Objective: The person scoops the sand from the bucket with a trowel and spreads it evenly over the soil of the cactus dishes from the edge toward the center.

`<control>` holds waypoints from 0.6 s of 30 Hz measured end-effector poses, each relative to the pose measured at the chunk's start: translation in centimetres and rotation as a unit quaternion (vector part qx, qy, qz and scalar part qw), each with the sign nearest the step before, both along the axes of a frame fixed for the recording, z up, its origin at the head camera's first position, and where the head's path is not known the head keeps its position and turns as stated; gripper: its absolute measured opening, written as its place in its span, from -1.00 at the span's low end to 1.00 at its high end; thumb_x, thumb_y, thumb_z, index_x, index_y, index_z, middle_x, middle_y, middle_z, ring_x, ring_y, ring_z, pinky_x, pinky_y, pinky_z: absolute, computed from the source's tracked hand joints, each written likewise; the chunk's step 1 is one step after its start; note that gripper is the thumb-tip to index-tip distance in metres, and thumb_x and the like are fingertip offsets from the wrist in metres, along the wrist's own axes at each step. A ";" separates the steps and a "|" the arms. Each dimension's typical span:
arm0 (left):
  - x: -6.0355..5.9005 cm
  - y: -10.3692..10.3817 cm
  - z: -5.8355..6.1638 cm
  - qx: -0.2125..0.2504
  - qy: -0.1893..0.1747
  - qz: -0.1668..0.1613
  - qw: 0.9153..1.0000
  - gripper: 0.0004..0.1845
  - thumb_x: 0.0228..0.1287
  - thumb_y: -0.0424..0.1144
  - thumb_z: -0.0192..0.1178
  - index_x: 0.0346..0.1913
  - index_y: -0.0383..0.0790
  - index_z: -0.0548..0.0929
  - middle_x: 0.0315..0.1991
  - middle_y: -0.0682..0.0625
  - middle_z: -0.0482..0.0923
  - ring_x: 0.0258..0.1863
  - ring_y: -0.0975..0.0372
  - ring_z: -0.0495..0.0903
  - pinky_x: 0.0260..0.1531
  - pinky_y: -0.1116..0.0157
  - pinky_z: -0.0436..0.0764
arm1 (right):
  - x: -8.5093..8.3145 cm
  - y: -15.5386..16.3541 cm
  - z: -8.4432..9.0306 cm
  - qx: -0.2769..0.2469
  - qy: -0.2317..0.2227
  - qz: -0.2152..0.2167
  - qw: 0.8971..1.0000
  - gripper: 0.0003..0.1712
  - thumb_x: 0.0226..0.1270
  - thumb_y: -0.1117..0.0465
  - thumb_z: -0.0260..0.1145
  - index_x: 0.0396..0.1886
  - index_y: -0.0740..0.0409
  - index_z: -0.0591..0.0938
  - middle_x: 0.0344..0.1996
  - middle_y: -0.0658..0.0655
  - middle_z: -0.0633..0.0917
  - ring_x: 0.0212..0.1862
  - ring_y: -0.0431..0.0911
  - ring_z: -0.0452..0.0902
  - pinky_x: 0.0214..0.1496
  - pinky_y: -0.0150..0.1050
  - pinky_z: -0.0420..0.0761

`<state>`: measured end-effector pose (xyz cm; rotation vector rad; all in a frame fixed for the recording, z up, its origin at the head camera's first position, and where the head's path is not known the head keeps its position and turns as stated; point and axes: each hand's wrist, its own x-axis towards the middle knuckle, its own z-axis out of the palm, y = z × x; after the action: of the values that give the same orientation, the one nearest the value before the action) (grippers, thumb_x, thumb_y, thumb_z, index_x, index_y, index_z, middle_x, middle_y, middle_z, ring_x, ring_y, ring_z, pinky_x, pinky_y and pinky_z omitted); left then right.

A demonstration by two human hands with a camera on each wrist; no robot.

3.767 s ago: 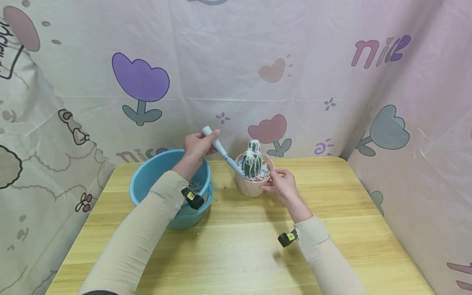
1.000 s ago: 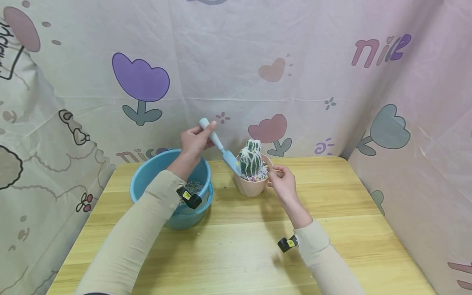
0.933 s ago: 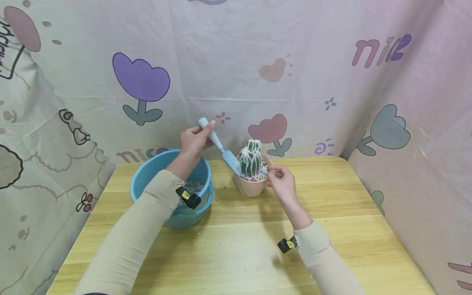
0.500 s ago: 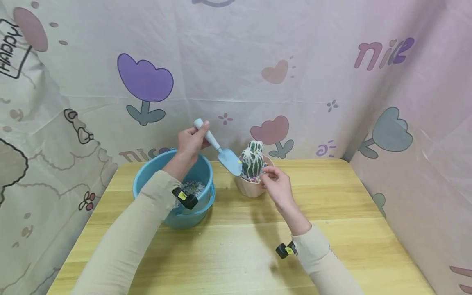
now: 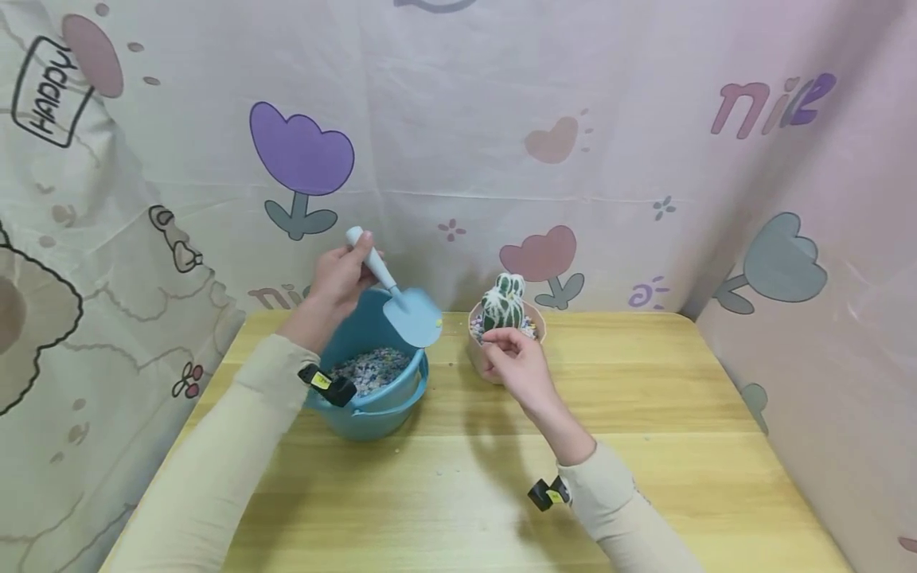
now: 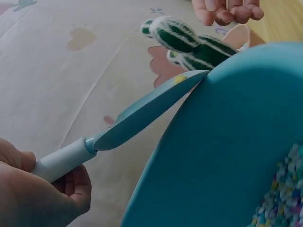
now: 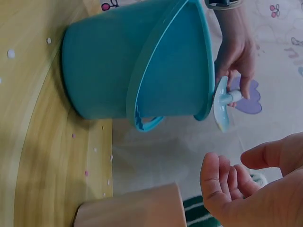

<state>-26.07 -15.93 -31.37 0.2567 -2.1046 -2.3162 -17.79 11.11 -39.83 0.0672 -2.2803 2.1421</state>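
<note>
My left hand (image 5: 338,277) grips the pale handle of a light blue trowel (image 5: 411,318). The trowel blade hangs over the right rim of a blue bucket (image 5: 365,415), which holds coloured pebbles (image 5: 368,368). The left wrist view shows the trowel (image 6: 147,111) nearly bare, its tip at the bucket (image 6: 227,142) rim. A pink pot (image 5: 540,327) with a green, white-striped cactus (image 5: 504,302) stands right of the bucket. My right hand (image 5: 514,360) hovers at the pot's front rim with loosely curled fingers. The right wrist view shows that hand (image 7: 236,189) holding nothing beside the pot (image 7: 132,208).
The wooden table (image 5: 645,414) carries a few stray pebbles (image 5: 399,451) in front of the bucket. Patterned cloth walls (image 5: 458,119) close in the back, left and right sides. The bucket has a handle (image 7: 149,124) on its front side.
My left hand swung the trowel left, from the pot's pebbles to above the bucket rim. My right hand moved from the pot's right side to its front rim.
</note>
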 end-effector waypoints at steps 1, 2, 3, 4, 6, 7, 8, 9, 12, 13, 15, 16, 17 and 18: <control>0.2 -0.4 0.1 0.006 0.001 0.003 1.000 -0.30 0.64 0.06 0.05 0.56 -0.38 0.33 -0.03 0.03 0.57 0.22 0.11 0.58 0.56 0.06 0.45 | 0.0 -0.2 0.0 -0.001 -0.001 0.006 1.000 -0.78 0.40 0.45 0.28 -0.02 0.49 0.67 -0.37 0.25 0.69 -0.38 -0.11 0.65 -0.29 -0.31 0.83; 0.4 -0.8 0.2 0.011 0.003 0.007 1.000 -0.31 0.64 0.05 0.06 0.55 -0.38 0.34 -0.05 0.04 0.58 0.17 0.14 0.59 0.57 0.05 0.43 | 0.1 -0.3 0.1 -0.004 -0.003 0.011 1.000 -0.78 0.41 0.45 0.28 -0.02 0.48 0.67 -0.37 0.25 0.68 -0.38 -0.10 0.65 -0.28 -0.30 0.84; 0.6 -1.1 0.3 0.014 0.007 0.010 1.000 -0.32 0.64 0.05 0.07 0.55 -0.38 0.35 -0.09 0.06 0.61 0.13 0.17 0.60 0.57 0.04 0.43 | 0.1 -0.5 0.1 -0.007 -0.006 0.016 1.000 -0.78 0.42 0.45 0.27 -0.01 0.48 0.66 -0.36 0.26 0.68 -0.38 -0.10 0.65 -0.28 -0.30 0.84; 0.8 -1.5 0.5 0.016 0.011 0.015 1.000 -0.32 0.63 0.05 0.09 0.55 -0.37 0.36 -0.12 0.08 0.63 0.11 0.18 0.62 0.57 0.04 0.43 | 0.1 -0.6 0.1 -0.009 -0.007 0.021 1.000 -0.78 0.43 0.45 0.27 -0.01 0.47 0.66 -0.36 0.25 0.67 -0.38 -0.11 0.64 -0.28 -0.31 0.84; 1.4 -2.2 0.8 0.011 0.018 0.028 0.999 -0.33 0.61 0.05 0.12 0.52 -0.37 0.41 -0.16 0.09 0.66 0.09 0.18 0.64 0.56 0.02 0.45 | 0.1 -0.9 0.1 -0.006 -0.005 0.030 1.000 -0.79 0.43 0.45 0.27 -0.01 0.46 0.66 -0.37 0.20 0.66 -0.40 -0.14 0.63 -0.30 -0.35 0.82; 1.6 -2.5 0.9 -0.001 0.021 0.033 0.999 -0.34 0.61 0.06 0.12 0.51 -0.36 0.43 -0.16 0.10 0.67 0.10 0.18 0.65 0.55 0.02 0.45 | 0.1 -1.1 0.1 -0.006 -0.003 0.033 0.999 -0.80 0.44 0.45 0.27 -0.01 0.46 0.67 -0.38 0.18 0.66 -0.41 -0.15 0.62 -0.31 -0.36 0.80; 1.9 -2.8 0.9 -0.014 0.028 0.036 0.999 -0.34 0.61 0.06 0.12 0.50 -0.36 0.44 -0.17 0.11 0.68 0.10 0.19 0.67 0.54 0.01 0.46 | 0.0 -1.2 0.1 -0.006 -0.001 0.036 0.999 -0.80 0.44 0.46 0.27 -0.02 0.46 0.66 -0.38 0.18 0.66 -0.41 -0.14 0.62 -0.33 -0.38 0.79; 2.1 -3.0 0.8 -0.030 0.033 0.039 0.998 -0.35 0.61 0.07 0.12 0.49 -0.36 0.46 -0.17 0.12 0.69 0.08 0.21 0.68 0.53 0.00 0.49 | 0.0 -1.3 0.0 -0.005 0.002 0.038 0.999 -0.81 0.44 0.46 0.27 -0.02 0.46 0.67 -0.39 0.16 0.65 -0.41 -0.13 0.61 -0.34 -0.39 0.78; 2.6 -3.5 0.3 -0.091 0.042 0.047 0.994 -0.37 0.62 0.09 0.09 0.44 -0.35 0.51 -0.15 0.12 0.69 0.03 0.27 0.71 0.48 0.01 0.55 | 0.0 -1.7 -0.1 -0.002 0.006 0.046 0.999 -0.81 0.44 0.45 0.28 -0.03 0.46 0.67 -0.37 0.17 0.66 -0.40 -0.11 0.62 -0.34 -0.38 0.78; 2.8 -3.7 0.0 -0.108 0.046 0.047 0.992 -0.37 0.62 0.09 0.08 0.44 -0.35 0.52 -0.16 0.14 0.69 0.01 0.29 0.71 0.46 0.02 0.57 | 0.0 -1.8 -0.1 -0.003 0.005 0.050 0.999 -0.80 0.44 0.44 0.29 -0.02 0.45 0.67 -0.35 0.20 0.67 -0.40 -0.11 0.63 -0.33 -0.37 0.79; 3.0 -4.0 -0.6 -0.133 0.050 0.044 0.989 -0.39 0.64 0.08 0.07 0.42 -0.36 0.53 -0.14 0.14 0.70 -0.01 0.31 0.72 0.44 0.03 0.59 | 0.0 -2.2 -0.1 0.000 0.004 0.060 0.998 -0.79 0.44 0.42 0.29 -0.01 0.44 0.67 -0.33 0.19 0.68 -0.39 -0.12 0.63 -0.31 -0.35 0.81; 3.2 -4.2 -0.9 -0.147 0.051 0.042 0.987 -0.39 0.64 0.08 0.06 0.42 -0.36 0.53 -0.12 0.13 0.70 0.00 0.31 0.71 0.44 0.05 0.59 | 0.0 -2.3 -0.1 0.001 0.003 0.066 0.998 -0.78 0.45 0.41 0.29 0.00 0.44 0.66 -0.32 0.20 0.68 -0.39 -0.13 0.63 -0.30 -0.34 0.82; 3.3 -4.4 -1.2 -0.156 0.052 0.039 0.986 -0.39 0.64 0.08 0.06 0.42 -0.36 0.53 -0.09 0.09 0.71 0.00 0.32 0.71 0.44 0.06 0.59 | 0.0 -2.5 0.0 0.004 0.003 0.073 0.997 -0.77 0.45 0.40 0.29 0.01 0.44 0.66 -0.32 0.19 0.68 -0.40 -0.13 0.64 -0.29 -0.33 0.82; 3.5 -4.6 -1.5 -0.165 0.055 0.036 0.984 -0.39 0.64 0.08 0.06 0.42 -0.35 0.53 -0.04 0.05 0.72 0.02 0.32 0.71 0.44 0.07 0.59 | 0.0 -2.7 0.0 0.005 0.004 0.079 0.997 -0.77 0.45 0.40 0.29 0.02 0.44 0.66 -0.32 0.16 0.68 -0.40 -0.14 0.64 -0.28 -0.32 0.83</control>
<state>-22.61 -20.49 -32.87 0.1921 -2.3317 -1.8551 -17.78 8.44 -39.87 0.2648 -2.3552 2.1959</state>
